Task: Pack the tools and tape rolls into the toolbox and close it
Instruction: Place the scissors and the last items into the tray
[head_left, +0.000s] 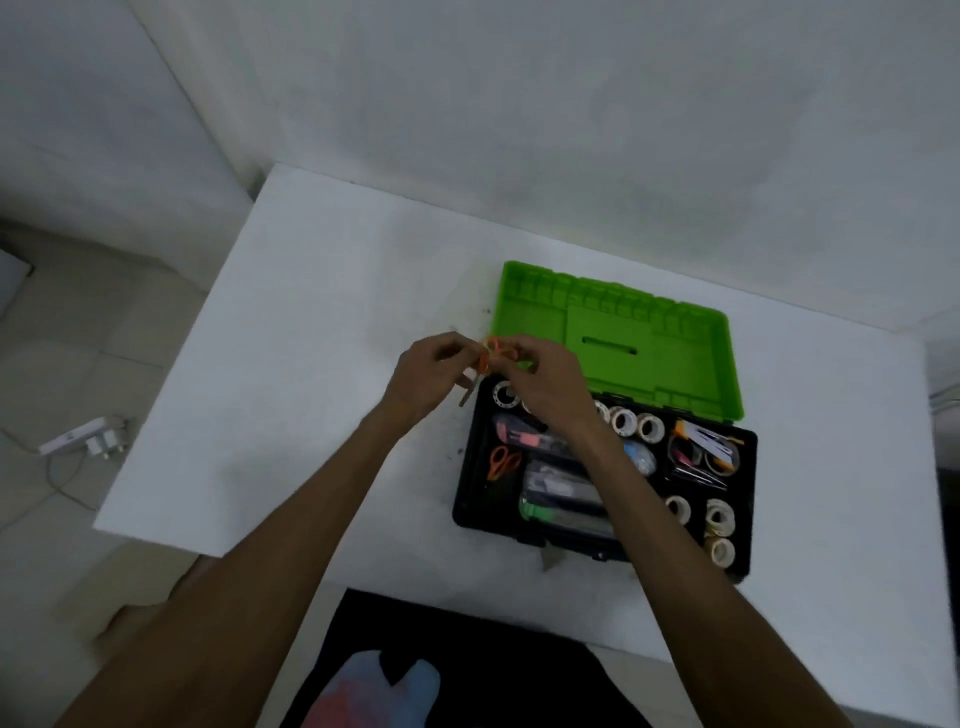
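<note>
Together, orange-handled scissors (485, 358) are pinched by left hand (428, 376) and right hand (545, 382) above the open toolbox (470, 499); no lettering is legible.

Both arms outstretched — left grip (428, 371), right grip (540, 382) pinching together.

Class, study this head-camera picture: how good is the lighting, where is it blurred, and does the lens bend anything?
Head view: dim, even light with faint shadows and no glare; the table edges splay, a wide-angle effect; both hands, left and right, and the orange-handled scissors they hold are softly blurred; contents of the toolbox look grainy.
</note>
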